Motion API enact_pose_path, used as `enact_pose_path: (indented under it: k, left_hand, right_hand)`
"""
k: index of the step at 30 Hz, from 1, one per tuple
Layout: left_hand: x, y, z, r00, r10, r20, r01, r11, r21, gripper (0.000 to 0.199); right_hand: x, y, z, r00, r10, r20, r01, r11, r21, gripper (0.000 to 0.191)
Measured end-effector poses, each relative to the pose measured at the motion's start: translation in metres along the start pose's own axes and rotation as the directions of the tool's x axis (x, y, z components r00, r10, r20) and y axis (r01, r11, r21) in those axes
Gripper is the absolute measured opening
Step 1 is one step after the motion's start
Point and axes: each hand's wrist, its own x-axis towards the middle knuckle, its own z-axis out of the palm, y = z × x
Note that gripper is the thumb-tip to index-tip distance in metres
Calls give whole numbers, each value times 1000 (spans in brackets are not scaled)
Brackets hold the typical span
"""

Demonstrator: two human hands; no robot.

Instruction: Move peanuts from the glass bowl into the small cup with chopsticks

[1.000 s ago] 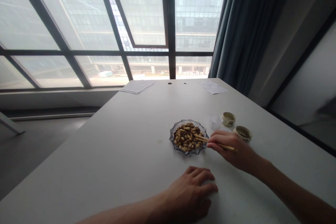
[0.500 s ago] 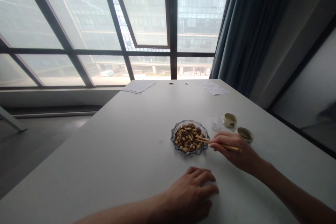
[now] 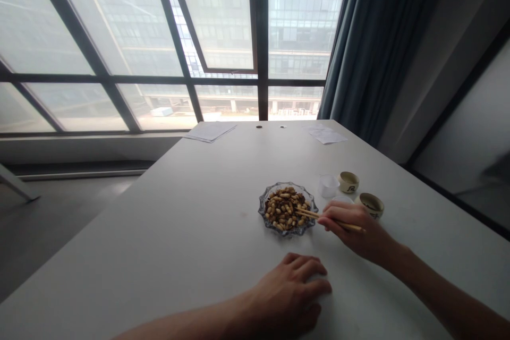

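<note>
I take the glass dish (image 3: 287, 221) on the tabletop (image 3: 159, 234) as my landmark, with the peanuts (image 3: 285, 208) lying in it. Just right of the dish is my right hand (image 3: 354, 232), holding the chopsticks (image 3: 307, 214), their tips reaching in over the dish's rim. My left hand (image 3: 287, 292) rests on the tabletop in front of the dish. Behind and right of the dish stands a clear cup (image 3: 329, 186), with a ceramic cup (image 3: 348, 181) just to its right. A second ceramic cup (image 3: 370, 205) sits further right of the dish, just behind my right hand. Well behind the dish, a sheaf of papers (image 3: 210, 132) lies to the left and loose sheets (image 3: 327, 137) to the right, both near the tabletop's far edge. Beyond that edge is the window (image 3: 99, 37), with a curtain (image 3: 370, 37) behind and right of the dish.
</note>
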Motion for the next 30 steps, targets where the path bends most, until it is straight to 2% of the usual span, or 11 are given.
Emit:
enact_pose_path:
  k: [4, 13, 21, 26, 30]
  left_hand:
    - [0, 0, 1, 1000, -5, -9, 5, 1000, 11, 32]
    - [0, -1, 2, 1000, 1, -16, -1, 1000, 20, 34]
    - [0, 0, 0, 1000, 4, -5, -4, 1000, 11, 33]
    - [1, 0, 0, 1000, 2, -11, -2, 1000, 14, 33]
    - [1, 0, 1, 1000, -1, -9, 1, 1000, 11, 32]
  right_hand:
    - [0, 0, 9, 999, 25, -21, -26, 999, -45, 44]
    - [-7, 7, 24, 991, -15, -134, 20, 999, 38, 41]
    - [-14, 6, 18, 965, 27, -260, -9, 997, 71, 41]
    - [-12, -6, 2, 980, 95, -177, -82, 993, 84, 46]
    - [-11, -9, -2, 985, 122, -120, -111, 989, 95, 45]
